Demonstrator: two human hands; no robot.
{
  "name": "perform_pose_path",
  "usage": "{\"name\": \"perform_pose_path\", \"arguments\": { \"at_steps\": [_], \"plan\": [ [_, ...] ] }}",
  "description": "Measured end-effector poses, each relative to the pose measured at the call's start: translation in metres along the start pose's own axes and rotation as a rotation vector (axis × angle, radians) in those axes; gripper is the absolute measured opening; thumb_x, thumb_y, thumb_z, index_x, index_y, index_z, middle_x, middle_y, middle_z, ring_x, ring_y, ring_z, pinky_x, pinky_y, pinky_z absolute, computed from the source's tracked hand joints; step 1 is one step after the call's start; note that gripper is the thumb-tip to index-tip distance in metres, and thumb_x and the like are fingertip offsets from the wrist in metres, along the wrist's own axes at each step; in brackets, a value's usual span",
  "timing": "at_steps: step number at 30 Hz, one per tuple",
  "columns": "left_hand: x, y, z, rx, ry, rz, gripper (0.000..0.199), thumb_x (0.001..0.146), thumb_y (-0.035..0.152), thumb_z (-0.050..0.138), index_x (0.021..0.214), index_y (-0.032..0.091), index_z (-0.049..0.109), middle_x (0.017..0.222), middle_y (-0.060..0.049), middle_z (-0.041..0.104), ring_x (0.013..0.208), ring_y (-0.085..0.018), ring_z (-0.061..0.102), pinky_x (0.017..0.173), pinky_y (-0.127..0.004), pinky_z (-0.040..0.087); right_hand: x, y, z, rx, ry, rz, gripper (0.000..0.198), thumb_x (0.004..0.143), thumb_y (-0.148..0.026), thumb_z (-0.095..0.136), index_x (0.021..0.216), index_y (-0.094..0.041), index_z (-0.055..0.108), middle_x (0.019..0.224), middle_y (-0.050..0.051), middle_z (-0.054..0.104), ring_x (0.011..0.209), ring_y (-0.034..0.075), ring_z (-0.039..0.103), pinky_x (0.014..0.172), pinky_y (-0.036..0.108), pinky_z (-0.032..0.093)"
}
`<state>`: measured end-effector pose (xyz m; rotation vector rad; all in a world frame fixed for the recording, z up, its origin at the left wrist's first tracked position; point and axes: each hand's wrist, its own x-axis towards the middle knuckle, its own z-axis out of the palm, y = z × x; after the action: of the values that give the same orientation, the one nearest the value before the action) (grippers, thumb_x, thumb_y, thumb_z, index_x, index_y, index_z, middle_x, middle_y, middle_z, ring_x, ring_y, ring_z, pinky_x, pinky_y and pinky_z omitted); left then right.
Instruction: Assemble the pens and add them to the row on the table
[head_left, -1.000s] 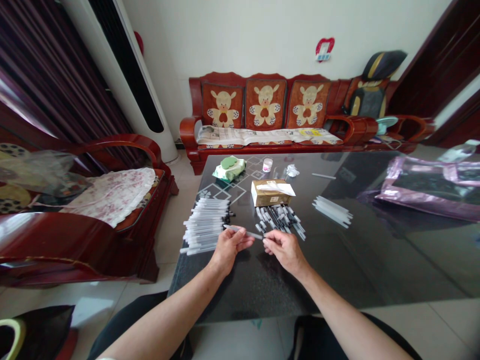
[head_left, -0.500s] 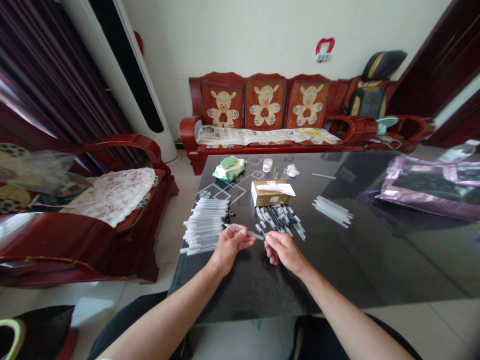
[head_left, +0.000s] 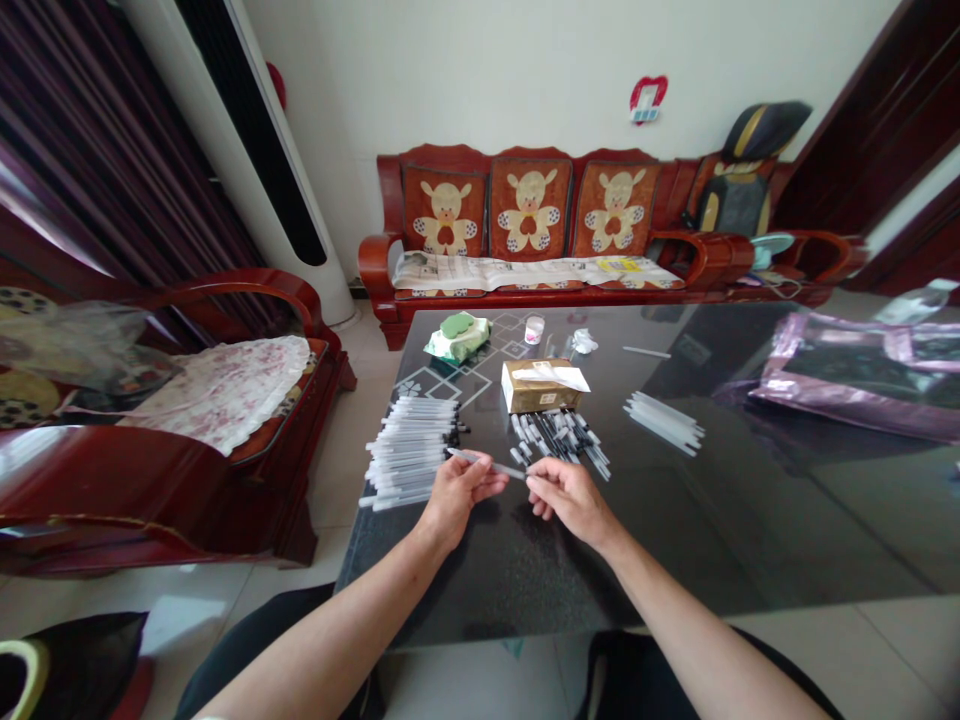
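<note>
Between my two hands a translucent pen (head_left: 508, 470) is held almost level above the dark table. My left hand (head_left: 459, 492) pinches its barrel, with one end poking out to the left. At the right end of the pen, my right hand (head_left: 566, 498) is closed with thumb and fingers; what exactly lies under the fingertips is hidden. Left of my hands lies a stack of translucent pens (head_left: 411, 450) with black tips. Just beyond my hands is a pile of black-and-clear pen parts (head_left: 559, 438). Several clear barrels (head_left: 664, 422) lie together to the right.
A tissue box (head_left: 541, 390) stands behind the pile. Farther back are a green wipes pack (head_left: 459, 338), a small cup (head_left: 534, 330), a crumpled tissue (head_left: 583, 341) and one lone barrel (head_left: 646, 352). A purple-edged clear bag (head_left: 862, 375) lies at the table's right.
The fingers of my right hand have curled in slightly at the pen's right end. My left hand and the pen stay nearly in place.
</note>
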<state>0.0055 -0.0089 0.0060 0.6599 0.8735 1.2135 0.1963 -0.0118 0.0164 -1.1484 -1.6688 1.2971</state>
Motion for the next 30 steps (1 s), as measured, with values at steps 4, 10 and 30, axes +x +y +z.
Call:
{"name": "perform_pose_path", "arguments": {
  "at_steps": [4,10,30],
  "plan": [
    [-0.001,-0.001,0.001,0.009,0.007,0.004,0.026,0.073,0.029,0.071,0.085,0.011,0.057,0.075,-0.008,0.069,0.070,-0.017,0.068,0.067,-0.026,0.055,-0.001,-0.002,0.002,-0.090,0.013,-0.033,0.021,0.086,-0.034,0.049,0.081,-0.016,0.058,0.064,0.000,0.060,0.052,0.011,0.060,0.045,0.019,0.045],
    [-0.002,0.000,0.003,-0.005,-0.029,0.021,0.025,0.074,0.029,0.071,0.084,0.012,0.056,0.076,-0.008,0.069,0.071,-0.017,0.068,0.070,-0.027,0.055,0.000,0.004,0.007,0.019,0.006,0.044,0.031,0.090,-0.040,0.041,0.075,-0.016,0.054,0.052,-0.005,0.050,0.037,0.006,0.047,0.034,0.015,0.034],
    [-0.003,-0.001,0.005,-0.015,-0.013,0.026,0.029,0.071,0.032,0.073,0.084,0.012,0.057,0.076,-0.008,0.069,0.072,-0.019,0.069,0.069,-0.028,0.055,-0.003,-0.007,-0.001,-0.155,0.035,-0.049,0.025,0.086,-0.040,0.049,0.084,-0.017,0.060,0.065,0.000,0.061,0.054,0.012,0.060,0.051,0.022,0.048]
  ]
}}
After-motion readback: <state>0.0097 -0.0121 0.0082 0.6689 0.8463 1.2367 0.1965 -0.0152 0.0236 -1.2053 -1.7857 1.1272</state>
